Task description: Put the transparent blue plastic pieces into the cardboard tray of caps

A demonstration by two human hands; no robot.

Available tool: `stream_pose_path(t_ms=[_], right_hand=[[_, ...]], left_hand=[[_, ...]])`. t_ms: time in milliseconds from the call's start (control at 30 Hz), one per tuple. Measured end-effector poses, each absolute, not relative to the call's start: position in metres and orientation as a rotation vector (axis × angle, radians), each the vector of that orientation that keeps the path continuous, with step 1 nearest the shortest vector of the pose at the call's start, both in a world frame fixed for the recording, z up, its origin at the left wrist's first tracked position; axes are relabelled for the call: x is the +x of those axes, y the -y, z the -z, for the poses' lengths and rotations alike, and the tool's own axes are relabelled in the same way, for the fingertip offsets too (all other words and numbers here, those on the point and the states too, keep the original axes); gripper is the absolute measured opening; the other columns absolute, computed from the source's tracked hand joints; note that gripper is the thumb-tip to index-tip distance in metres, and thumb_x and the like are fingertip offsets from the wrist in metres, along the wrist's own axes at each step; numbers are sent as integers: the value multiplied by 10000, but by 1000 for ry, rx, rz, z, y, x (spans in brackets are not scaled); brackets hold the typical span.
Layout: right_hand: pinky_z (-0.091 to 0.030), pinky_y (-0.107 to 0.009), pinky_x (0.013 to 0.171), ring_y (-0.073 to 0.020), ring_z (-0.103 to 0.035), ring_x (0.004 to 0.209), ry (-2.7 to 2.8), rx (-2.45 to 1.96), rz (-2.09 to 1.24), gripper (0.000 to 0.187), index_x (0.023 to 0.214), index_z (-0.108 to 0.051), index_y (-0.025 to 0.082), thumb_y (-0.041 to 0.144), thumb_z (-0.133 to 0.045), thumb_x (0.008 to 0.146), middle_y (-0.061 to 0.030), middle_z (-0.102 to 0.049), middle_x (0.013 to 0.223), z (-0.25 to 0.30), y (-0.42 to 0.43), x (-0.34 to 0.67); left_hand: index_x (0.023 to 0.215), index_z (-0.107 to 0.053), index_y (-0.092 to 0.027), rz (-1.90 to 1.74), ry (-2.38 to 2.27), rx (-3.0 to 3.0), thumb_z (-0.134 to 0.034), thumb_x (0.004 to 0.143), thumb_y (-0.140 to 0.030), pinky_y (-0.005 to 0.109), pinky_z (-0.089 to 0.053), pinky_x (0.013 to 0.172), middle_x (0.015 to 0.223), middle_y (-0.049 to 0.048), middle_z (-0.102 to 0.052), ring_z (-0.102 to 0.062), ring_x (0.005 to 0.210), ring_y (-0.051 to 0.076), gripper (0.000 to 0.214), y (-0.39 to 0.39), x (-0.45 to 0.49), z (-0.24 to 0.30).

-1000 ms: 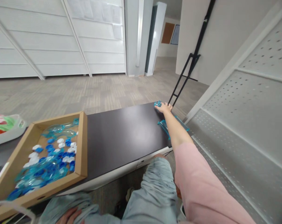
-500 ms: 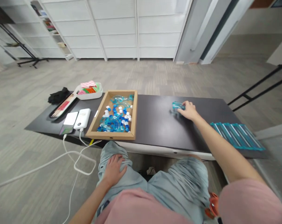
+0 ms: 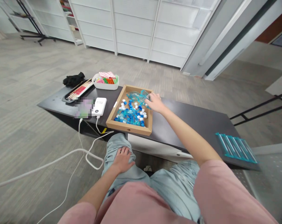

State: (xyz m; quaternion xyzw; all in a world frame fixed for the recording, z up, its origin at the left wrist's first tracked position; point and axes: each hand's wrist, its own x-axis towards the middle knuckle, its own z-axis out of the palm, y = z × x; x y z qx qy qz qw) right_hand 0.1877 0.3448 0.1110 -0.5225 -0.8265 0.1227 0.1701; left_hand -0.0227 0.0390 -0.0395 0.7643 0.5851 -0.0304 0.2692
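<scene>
My right hand reaches over the right rim of a shallow cardboard box. Its fingers are closed on a translucent blue plastic piece, partly hidden by the fingers. Beside it in the box lie more clear blue curved pieces. White and blue small blocks are scattered over the box floor, with another blue curved piece near the front. My left hand rests flat on my left thigh, fingers spread, holding nothing.
Translucent blue tubes lie side by side at the right end of the dark table. Left of the box are a white power bank with cables, a black tray, a white basket and black cloth.
My right hand has moved left from above the table to the box, carrying the blue plastic piece. The view has turned and tilted. My left hand stays on my thigh.
</scene>
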Motion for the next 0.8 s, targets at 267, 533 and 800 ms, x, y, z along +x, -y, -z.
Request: stream_pose_path(t_ms=[267, 533, 800], right_hand=[[-455, -648, 1219, -439, -563, 1377, 2500, -1374, -331, 308, 1170, -754, 248, 487, -667, 997, -162, -727, 1395, -102, -359, 155], [-453, -671, 1224, -457, -627, 1375, 2364, -1693, -272, 287, 1085, -766, 226, 484, -657, 1025, -197, -727, 1373, -122, -357, 169], [-440, -671, 1184, -437, -729, 1174, 2699, -1647, -318, 658, 715, -719, 227, 792, -666, 1047, -186, -770, 1051, -132, -314, 173]], left_hand=[[1411, -789, -144, 68, -1552, 2042, -677, 998, -497, 587, -314, 1363, 1660, 258, -660, -492, 1625, 447, 555, -40, -25, 42], [1417, -776, -84, 67, -1537, 2032, -680, 1001, -448, 573, -300, 1375, 1694, 304, -619, -479, 1649, 447, 561, -40, -25, 40], [1403, -785, -93, 49, -1539, 2031, -699, 989, -378, 582, -305, 1366, 1666, 304, -631, -473, 1640, 469, 510, -37, -24, 36]])
